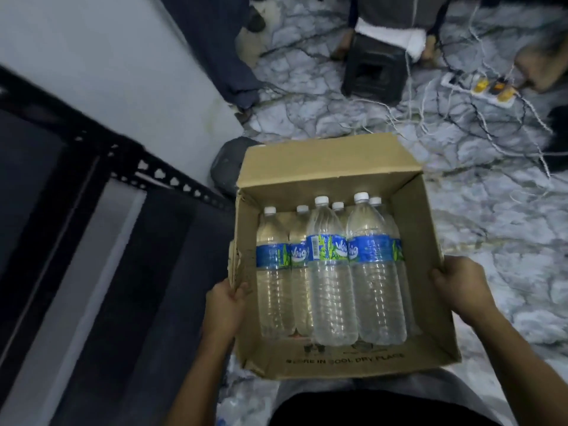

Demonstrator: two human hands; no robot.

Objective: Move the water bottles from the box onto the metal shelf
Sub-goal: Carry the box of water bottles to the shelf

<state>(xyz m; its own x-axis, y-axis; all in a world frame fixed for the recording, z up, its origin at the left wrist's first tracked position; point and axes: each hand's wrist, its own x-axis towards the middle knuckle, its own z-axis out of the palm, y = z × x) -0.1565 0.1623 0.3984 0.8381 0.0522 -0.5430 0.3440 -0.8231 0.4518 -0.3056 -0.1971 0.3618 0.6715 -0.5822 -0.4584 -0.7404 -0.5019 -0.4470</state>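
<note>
Nearest the camera, a dark-clothed torso fills the bottom edge, and both forearms reach forward from it. The left hand [226, 298] grips the left wall of the cardboard box [338, 361] close to its near corner. The thumb lies inside the wall and the fingers [238, 293] are curled round its edge. The right hand [458, 290] holds the right wall near its near corner, its fingers wrapped over the outside of the card. The box is open at the top and held between the two hands above the floor. Print on its near inner flap is partly legible as "cool dry place".

The water bottles [332, 287] are all inside the box. Six white caps are countable, all pointing to the far side. The bottles are clear with blue and green labels and lie packed side by side, touching. Two of them sit higher than the rest.

To the left of the box stands the metal shelf [159, 173], a black perforated angle frame with a dark board. Behind it is a white wall [107, 72].

Beyond the box, the marbled floor [491, 226] carries a dark rounded object [226, 167] just past the far left corner. Further off are a black stool [373, 78], a power strip [488, 87] with yellow plugs, and loose cables [430, 118].
</note>
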